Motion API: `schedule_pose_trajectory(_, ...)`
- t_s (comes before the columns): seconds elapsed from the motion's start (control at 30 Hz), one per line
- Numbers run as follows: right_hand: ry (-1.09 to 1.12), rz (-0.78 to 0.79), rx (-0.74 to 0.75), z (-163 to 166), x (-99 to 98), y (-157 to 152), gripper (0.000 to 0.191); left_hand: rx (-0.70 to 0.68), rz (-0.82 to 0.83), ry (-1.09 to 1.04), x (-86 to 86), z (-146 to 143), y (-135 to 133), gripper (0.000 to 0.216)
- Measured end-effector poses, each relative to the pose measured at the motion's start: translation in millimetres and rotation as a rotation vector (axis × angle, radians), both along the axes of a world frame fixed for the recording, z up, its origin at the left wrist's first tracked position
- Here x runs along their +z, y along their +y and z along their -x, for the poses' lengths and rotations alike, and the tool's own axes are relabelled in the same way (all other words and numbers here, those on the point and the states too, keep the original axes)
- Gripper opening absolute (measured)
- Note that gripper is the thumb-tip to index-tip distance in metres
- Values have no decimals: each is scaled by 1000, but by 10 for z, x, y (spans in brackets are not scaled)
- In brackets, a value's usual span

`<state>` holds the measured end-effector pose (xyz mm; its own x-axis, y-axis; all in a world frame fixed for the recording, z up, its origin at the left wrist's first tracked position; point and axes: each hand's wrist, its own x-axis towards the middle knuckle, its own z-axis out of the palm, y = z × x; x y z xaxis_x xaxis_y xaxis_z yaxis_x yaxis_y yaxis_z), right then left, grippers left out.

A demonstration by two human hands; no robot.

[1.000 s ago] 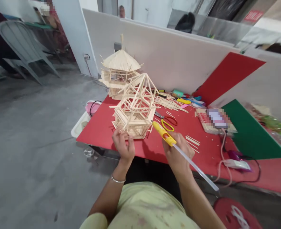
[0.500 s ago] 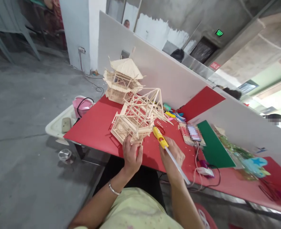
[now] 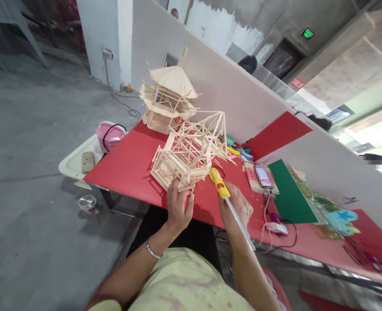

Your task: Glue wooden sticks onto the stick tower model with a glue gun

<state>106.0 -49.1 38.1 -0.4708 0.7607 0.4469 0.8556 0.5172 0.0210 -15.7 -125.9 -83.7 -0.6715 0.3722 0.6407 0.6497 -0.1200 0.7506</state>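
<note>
An open-framed model of thin wooden sticks (image 3: 191, 149) stands on the red tabletop (image 3: 119, 181) before me. My left hand (image 3: 179, 205) grips its near lower edge, fingers on top and thumb at the side. My right hand (image 3: 237, 207) is closed around a yellow hot glue gun (image 3: 220, 185), from whose back a long pale glue stick (image 3: 239, 222) slants toward me. The gun's nozzle end is close to the right side of the frame; whether they touch I cannot tell. Behind it rises a second stick model, a roofed pavilion (image 3: 170, 97).
Loose sticks (image 3: 225, 157) and tools lie behind the frame. To the right are a phone (image 3: 264, 176), a green board (image 3: 293, 194) and cables. A white partition (image 3: 217, 82) borders the table's back. A pink bucket (image 3: 110, 134) stands in a white tray at the left.
The camera view has shifted slightly. Both hands keep their hold, and the glue gun stays by the frame's right side with little visible movement.
</note>
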Motion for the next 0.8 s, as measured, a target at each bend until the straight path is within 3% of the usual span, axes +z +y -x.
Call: schedule_pose_trajectory(0.8, -63, -12, 39, -10, -28, 13, 33, -25, -73, -102, 92, -25, -113, 8)
